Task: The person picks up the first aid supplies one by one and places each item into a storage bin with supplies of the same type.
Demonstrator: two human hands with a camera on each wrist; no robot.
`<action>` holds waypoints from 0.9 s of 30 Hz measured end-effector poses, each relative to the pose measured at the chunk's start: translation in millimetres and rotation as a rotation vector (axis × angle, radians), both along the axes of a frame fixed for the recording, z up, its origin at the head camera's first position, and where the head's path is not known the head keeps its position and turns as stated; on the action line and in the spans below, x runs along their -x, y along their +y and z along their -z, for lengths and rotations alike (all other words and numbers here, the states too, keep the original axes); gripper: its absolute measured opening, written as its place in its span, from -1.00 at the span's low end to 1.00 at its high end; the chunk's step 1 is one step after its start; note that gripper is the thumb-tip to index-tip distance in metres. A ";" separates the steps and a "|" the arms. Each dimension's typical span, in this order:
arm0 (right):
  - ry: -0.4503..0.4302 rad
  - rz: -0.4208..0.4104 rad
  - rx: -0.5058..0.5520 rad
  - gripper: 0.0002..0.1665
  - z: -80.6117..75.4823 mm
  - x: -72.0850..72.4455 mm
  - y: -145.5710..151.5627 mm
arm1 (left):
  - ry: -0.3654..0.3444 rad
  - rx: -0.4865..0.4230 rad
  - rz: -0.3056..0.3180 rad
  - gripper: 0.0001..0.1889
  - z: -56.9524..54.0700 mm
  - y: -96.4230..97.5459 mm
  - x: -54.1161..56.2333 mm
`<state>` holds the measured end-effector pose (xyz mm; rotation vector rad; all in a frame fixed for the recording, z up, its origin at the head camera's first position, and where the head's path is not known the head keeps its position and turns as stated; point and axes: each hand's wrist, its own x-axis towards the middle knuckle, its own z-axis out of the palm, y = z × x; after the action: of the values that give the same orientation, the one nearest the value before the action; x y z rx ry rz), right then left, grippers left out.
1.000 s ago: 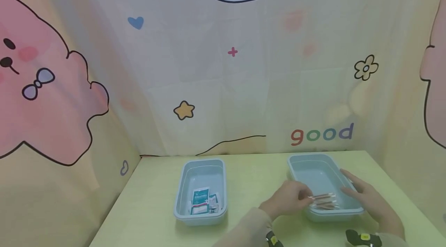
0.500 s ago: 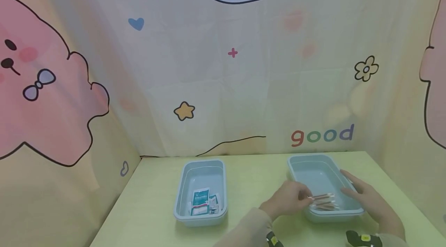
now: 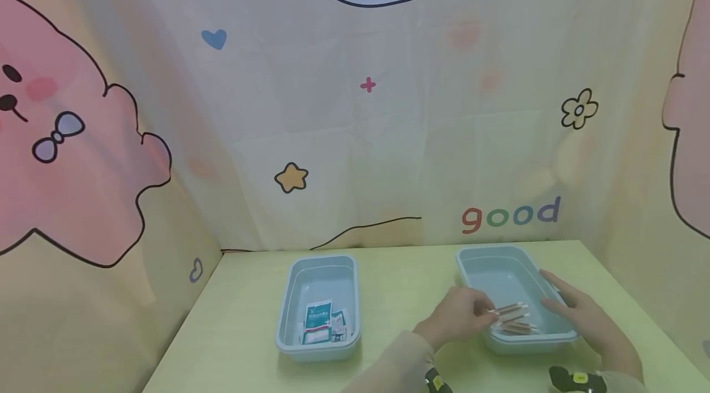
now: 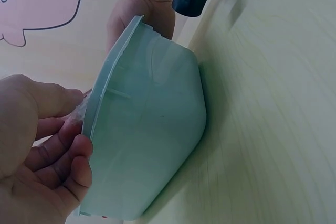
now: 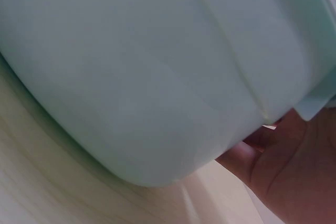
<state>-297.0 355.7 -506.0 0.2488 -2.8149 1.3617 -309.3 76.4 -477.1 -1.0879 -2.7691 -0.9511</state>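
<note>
At the right of the table is a pale blue plastic bin (image 3: 501, 249). Cotton swabs (image 3: 514, 319) with brown sticks and white tips lie over its near end. My left hand (image 3: 459, 314) is at the bin's left rim, pinching the end of the swabs between thumb and fingers. Clear wrapping (image 4: 80, 109) shows at those fingertips in the left wrist view. My right hand (image 3: 589, 314) holds the right rim, thumb over the edge and fingers along the outside. In the right wrist view, part of that hand (image 5: 294, 161) is hidden behind the bin wall.
A second pale blue bin (image 3: 323, 262) stands to the left, holding flat green-and-white packets (image 3: 318, 316) at its near end. Both bins are on a light yellow-green table (image 3: 233, 313). A printed curtain (image 3: 355, 134) hangs behind and along the sides.
The swabs' far ends have tilted up a little and spread slightly in the left hand's pinch. Both hands have stayed almost in place, and the head view has shifted slightly.
</note>
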 end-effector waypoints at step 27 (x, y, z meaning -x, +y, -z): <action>-0.016 0.003 -0.008 -0.14 -1.8 1.3 -1.7 | -0.125 -0.064 -0.027 -0.80 -2.4 -0.4 1.7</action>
<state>-298.4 353.9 -504.3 0.2341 -2.8334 1.3577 -311.0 76.0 -474.7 -1.0131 -2.8200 -1.1336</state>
